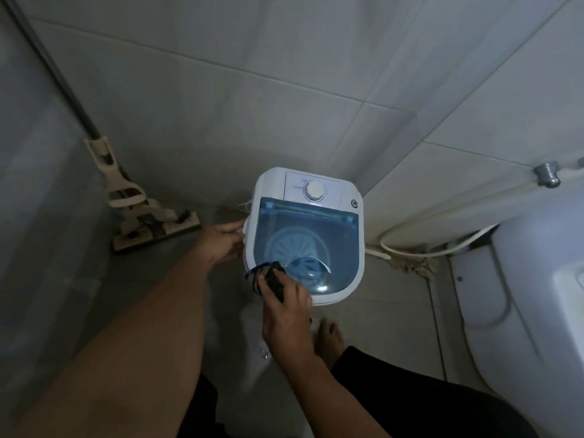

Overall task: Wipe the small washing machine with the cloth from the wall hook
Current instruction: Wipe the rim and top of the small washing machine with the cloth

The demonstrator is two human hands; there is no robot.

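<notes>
A small white washing machine (328, 188) with a see-through blue lid and a round white dial stands on the floor against the tiled wall. My left hand (222, 241) grips its left side near the handle. My right hand (284, 308) presses a dark cloth (271, 278) onto the front left corner of the lid. Most of the cloth is hidden under my fingers.
A beige flat mop (148, 226) leans against the left wall beside the machine. A white toilet (537, 295) fills the right side, with white hoses (420, 222) and a metal valve (546, 175) behind it. My bare foot (328, 339) rests on the floor in front of the machine.
</notes>
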